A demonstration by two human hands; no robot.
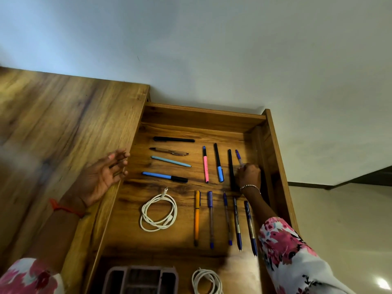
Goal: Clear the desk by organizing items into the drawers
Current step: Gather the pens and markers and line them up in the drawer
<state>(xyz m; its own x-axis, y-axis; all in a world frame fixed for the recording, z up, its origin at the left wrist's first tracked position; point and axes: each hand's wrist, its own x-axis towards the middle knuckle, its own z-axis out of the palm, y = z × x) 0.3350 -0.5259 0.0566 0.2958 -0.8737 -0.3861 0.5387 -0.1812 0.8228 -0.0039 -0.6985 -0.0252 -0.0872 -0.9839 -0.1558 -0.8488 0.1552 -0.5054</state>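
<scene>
Floral sleeves (286, 251) frame the bottom of the view; between them, at the near end of the open drawer (201, 117), sit a mauve organiser tray (141, 268) and a small white cable (196, 276), both cut off by the frame edge. Farther in lies a coiled white cable (157, 227); to its right five pens lie side by side, lengthwise along the drawer, starting with an orange pen (197, 217) and then four blue ones. At the far left, four pens lie crosswise, one behind another: a black pen (174, 140), a brown pen (169, 151), a light blue pen (170, 161) and a blue-and-black marker (164, 176). To their right lie a pink highlighter (205, 165), a blue-tipped marker (218, 162) and a long black pen (230, 168); just beside the drawer's right wall, the right hand (249, 175), with a bracelet at its wrist, curls its fingers round the near end of a purple pen (239, 158), low over the drawer floor. The left hand (101, 177) is spread, fingers straight and apart, holding nothing, at the edge of the desk top (53, 124) by the drawer's left wall; an orange thread (63, 209) circles its wrist.
</scene>
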